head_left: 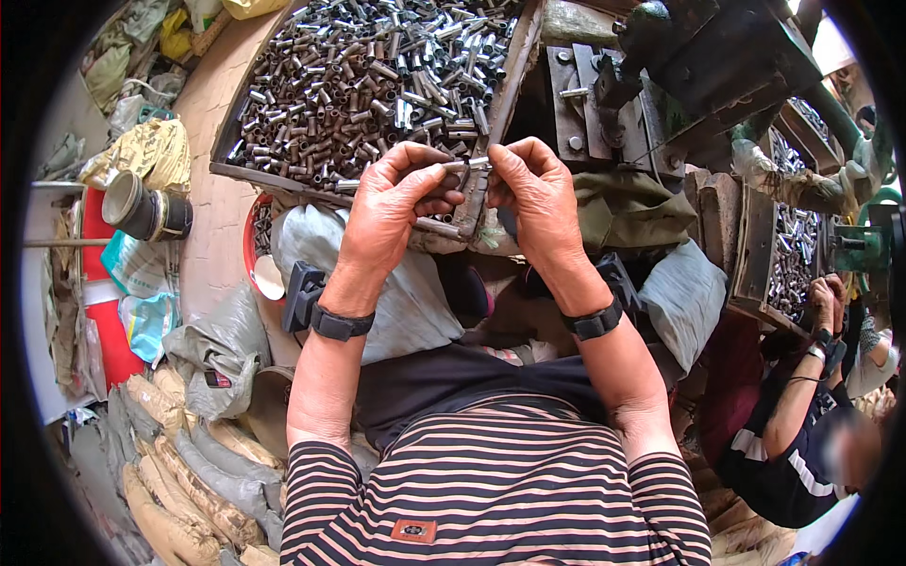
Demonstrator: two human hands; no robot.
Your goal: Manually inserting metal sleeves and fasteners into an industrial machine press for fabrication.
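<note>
The left hand (392,203) and right hand (533,193) pinch a small metal tube (469,165) together before a tray (500,90) of tubes.

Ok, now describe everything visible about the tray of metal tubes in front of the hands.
The tray is a wide, shallow box with dark, worn walls that look like wood or rusty metal. It lies beyond the hands, heaped with short metal tubes, some shiny silver, some brown. The left hand and right hand meet over its near right corner, pinching a small tube.
</note>
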